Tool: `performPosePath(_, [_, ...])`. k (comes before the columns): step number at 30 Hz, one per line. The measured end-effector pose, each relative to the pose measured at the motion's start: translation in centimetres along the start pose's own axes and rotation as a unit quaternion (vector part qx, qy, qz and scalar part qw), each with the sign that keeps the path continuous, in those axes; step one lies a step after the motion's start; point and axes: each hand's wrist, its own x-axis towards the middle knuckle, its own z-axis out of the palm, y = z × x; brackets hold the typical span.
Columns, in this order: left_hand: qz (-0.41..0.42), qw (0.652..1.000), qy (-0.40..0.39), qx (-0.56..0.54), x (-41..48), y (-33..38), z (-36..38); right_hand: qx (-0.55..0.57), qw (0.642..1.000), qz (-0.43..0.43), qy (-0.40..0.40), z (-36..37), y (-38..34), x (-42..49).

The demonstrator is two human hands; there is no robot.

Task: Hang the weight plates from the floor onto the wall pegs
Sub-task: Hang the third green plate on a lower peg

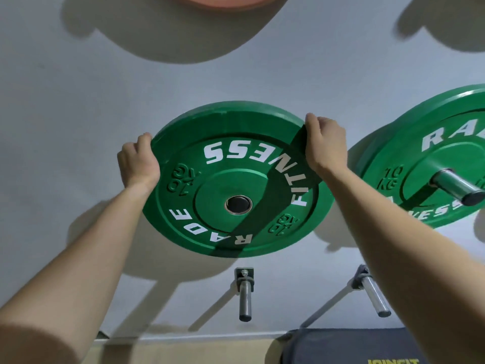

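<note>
Green rubber, stamped 10 KG: the plate (228, 185) is up at the wall (78, 101), face toward me, and both my hands are clamped on its rim. The left hand (137, 164) is curled round the left edge. The right hand (325, 145) is hooked over the upper right edge, so the two are well apart across the disc. The hole (238, 204) in the middle shows dark inside a metal ring, and I can't tell whether a peg is in it. A second plate (420, 164) hangs on its peg (458, 186) to the right, and a bare peg (244, 298) sticks out just below.

On handling, I judge this heavy and rigid, no flex at all, with a matte rubber skin that should sit firm against a palm. The rim is the only real hold, thick enough for fingers to wrap behind. Opposite sides, as now, should hold it level. The risk I see is fingers pinched between plate and wall.
</note>
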Motion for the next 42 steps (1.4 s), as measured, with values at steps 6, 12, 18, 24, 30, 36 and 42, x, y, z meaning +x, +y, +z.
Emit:
performPosePath(6, [-0.026, 1.0, 0.013, -0.009, -0.8, 0.1, 0.1, -0.051, 0.993, 0.025, 0.107, 1.5, 1.1, -2.8])
performPosePath(12, [0.024, 0.992, 0.123, 0.003, -0.8, -1.3, 1.2, -0.055, 0.985, -0.046, 0.159, 2.7, 3.2, -3.3])
performPosePath(18, [0.076, 0.979, 0.191, 0.004, 1.2, -2.8, 3.1, -0.079, 0.98, -0.069, 0.171, 4.0, 3.5, -1.3])
performPosePath(24, [0.109, 0.968, 0.223, -0.047, 3.5, -4.0, 5.5, -0.085, 0.972, -0.097, 0.196, 6.1, 4.1, 1.1])
performPosePath(30, [0.127, 0.963, 0.233, -0.049, 6.8, -5.0, 9.2, -0.095, 0.966, -0.098, 0.218, 9.1, 4.9, 4.5])
performPosePath(36, [0.133, 0.967, 0.21, -0.047, 7.6, -5.5, 10.1, -0.12, 0.957, -0.117, 0.238, 10.2, 5.1, 5.5])
performPosePath(42, [0.087, 0.986, 0.145, 0.013, 6.3, -6.4, 9.5, -0.105, 0.976, -0.085, 0.173, 9.4, 4.7, 5.2])
